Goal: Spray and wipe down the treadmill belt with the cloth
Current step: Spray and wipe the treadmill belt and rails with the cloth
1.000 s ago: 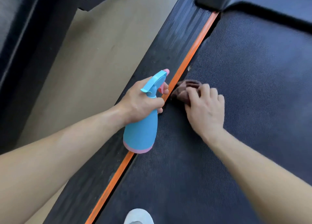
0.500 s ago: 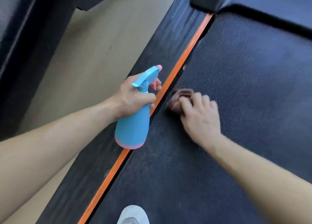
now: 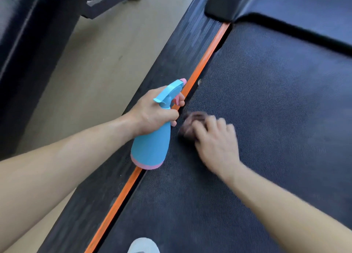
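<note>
Sliding back toward 6 o'clock, the right hand (image 3: pixel 215 140) and the cloth (image 3: pixel 192 123) have come off the orange strip (image 3: pixel 205 56) they touched a second ago. They now sit on the belt (image 3: pixel 266 109) just beside the strip, and both are blurred by motion. The left hand (image 3: pixel 154 113) and bottle (image 3: pixel 152 146) have hardly shifted.

The belt fills the frame from 12 round to 6 o'clock, and its long axis runs from 7 to 1 o'clock. The side rail (image 3: pixel 171 62) lies along it at 9 o'clock, with the strip between the two. A shoe (image 3: pixel 142 246) tip shows at 6 o'clock.

The bottle hangs over the strip, with its nozzle aimed toward 1 o'clock and its base toward 6. The left hand is wrapped round the neck, with a finger at the pink trigger; I cannot tell whether the trigger is squeezed.

The right hand is nearer the work. Its fingers are bent over the bunched cloth and press it to the belt. The cloth pokes out at 11 o'clock from the knuckles, and the rest is hidden under the palm.

Most of the belt lies at 3 o'clock from that hand. My judgement is that the next strokes should run that way, across the long axis, with the bottle held clear at 9 o'clock.
</note>
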`<state>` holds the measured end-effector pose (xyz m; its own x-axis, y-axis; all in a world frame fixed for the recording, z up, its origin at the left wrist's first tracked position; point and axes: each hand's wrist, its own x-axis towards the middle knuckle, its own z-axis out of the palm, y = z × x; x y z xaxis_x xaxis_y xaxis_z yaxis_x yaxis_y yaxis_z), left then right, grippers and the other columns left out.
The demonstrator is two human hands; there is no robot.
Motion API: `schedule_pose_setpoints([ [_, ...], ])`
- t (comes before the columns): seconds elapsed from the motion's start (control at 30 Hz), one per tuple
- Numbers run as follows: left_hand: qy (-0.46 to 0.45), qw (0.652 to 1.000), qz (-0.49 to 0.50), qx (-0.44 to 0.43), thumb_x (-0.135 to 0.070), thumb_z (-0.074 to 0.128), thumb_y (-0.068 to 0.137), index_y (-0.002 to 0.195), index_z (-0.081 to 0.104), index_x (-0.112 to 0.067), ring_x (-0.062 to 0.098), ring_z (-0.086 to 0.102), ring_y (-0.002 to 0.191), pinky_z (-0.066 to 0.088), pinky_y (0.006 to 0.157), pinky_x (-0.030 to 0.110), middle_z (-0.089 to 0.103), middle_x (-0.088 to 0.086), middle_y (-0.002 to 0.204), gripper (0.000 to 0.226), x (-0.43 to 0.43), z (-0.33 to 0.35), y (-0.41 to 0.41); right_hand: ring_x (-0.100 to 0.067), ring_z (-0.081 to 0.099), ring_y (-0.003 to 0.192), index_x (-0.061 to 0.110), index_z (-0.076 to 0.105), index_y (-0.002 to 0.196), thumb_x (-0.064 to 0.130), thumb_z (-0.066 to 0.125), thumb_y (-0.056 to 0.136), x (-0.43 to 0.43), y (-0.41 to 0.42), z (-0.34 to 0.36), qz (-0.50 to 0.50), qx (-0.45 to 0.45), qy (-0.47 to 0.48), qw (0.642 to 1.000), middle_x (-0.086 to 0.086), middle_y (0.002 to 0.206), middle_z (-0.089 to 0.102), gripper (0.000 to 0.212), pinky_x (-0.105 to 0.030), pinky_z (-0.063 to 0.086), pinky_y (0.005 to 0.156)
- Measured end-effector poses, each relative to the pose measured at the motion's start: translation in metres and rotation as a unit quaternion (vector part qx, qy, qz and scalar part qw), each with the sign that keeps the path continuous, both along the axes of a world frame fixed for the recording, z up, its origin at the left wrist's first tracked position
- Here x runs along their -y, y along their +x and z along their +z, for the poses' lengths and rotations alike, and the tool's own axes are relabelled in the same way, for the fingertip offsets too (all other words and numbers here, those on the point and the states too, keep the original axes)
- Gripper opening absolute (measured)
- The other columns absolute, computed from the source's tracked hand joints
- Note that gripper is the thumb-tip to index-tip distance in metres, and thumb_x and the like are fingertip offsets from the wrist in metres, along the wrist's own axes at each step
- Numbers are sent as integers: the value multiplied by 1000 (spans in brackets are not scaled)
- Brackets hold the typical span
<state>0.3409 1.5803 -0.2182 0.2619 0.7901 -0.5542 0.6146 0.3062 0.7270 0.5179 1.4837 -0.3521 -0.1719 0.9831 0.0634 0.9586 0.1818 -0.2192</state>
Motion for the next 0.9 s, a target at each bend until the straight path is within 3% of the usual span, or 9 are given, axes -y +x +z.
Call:
schedule_pose_setpoints([
  [0.1,-3,1000,-4,8,-13,59,68,87,63,-43,21,73,65,53,73,22,69,-1,116,36,-2,5,7,-33,51,86,21,60,117,36,57,87,27,24,1,195,30,-6,980,-12,110,58,33,-44,40,67],
  [0.13,-4,1000,-1,16,-12,59,68,89,64,-42,19,72,64,53,70,20,69,0,115,37,-3,5,9,-33,52,85,22,61,114,36,59,87,6,40,2,190,45,2,981,-11,107,57,31,-44,41,67],
  [0.3,-15,999,-44,2,-18,59,67,118,67,-29,20,76,68,57,85,32,70,-5,115,54,-12,-9,44,-37,51,90,19,62,111,39,61,93,-81,114,10,-139,65,41,987,-16,107,53,27,-47,42,72],
  [0.37,1,999,-48,-19,-19,60,65,113,66,-36,21,77,71,55,92,37,70,-9,115,51,-11,-8,40,-35,49,88,19,62,111,36,61,91,-41,83,5,-150,31,36,988,-14,106,53,26,-46,39,70],
  [0.47,12,999,-35,-24,-17,60,65,122,65,-27,23,77,73,54,89,37,71,-10,113,58,-12,-7,34,-33,51,83,20,64,115,33,67,84,46,45,-1,41,12,1,999,-11,104,56,34,-44,40,66],
  [0.53,16,999,-37,-27,-17,60,65,125,63,-25,26,77,75,55,89,37,71,-8,113,61,-11,-4,37,-32,52,83,22,65,117,36,64,84,40,71,-2,141,29,11,989,-10,106,59,36,-44,42,66],
  [0.7,18,997,-72,-28,-20,60,64,125,64,-18,22,76,82,56,96,46,71,-8,110,61,-10,-12,58,-38,51,89,20,63,114,40,66,90,-62,130,-5,-166,53,48,983,-16,107,54,31,-48,43,71],
  [0.8,24,996,-87,-12,-19,61,63,125,66,-23,19,75,82,56,94,36,71,-6,112,62,-12,-18,73,-35,50,87,21,65,114,36,72,84,-5,106,-4,-202,11,25,979,-14,105,54,35,-44,39,70],
  [0.9,29,995,-91,8,-13,65,68,129,65,-23,12,72,82,48,75,10,71,-6,113,62,-18,-16,88,-32,51,83,24,66,121,37,76,75,84,90,-1,-35,4,-12,999,-9,103,56,49,-42,40,67],
])
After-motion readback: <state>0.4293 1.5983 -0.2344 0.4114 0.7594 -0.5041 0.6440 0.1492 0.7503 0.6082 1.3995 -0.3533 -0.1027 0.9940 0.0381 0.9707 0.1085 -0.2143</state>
